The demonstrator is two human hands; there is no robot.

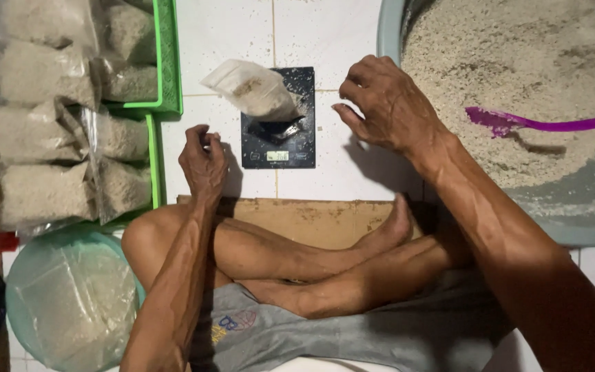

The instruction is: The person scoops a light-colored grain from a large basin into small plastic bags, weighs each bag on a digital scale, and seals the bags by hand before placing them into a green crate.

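A small black digital scale (278, 141) lies on the white tiled floor in front of my crossed legs. A clear plastic bag (256, 88) with a little grain in it rests tilted on the scale's top. My left hand (203, 164) hovers just left of the scale, fingers curled with nothing visible in them. My right hand (383, 103) hangs to the right of the scale, fingers bent and apart, holding nothing. A purple plastic scoop (535, 123) lies on the grain in the big basin (388, 27) at the right.
Green baskets (168, 62) at the left hold several filled bags of grain. A teal bowl (15, 289) with clear plastic bags sits at the lower left. A brown board (311, 217) lies under my feet.
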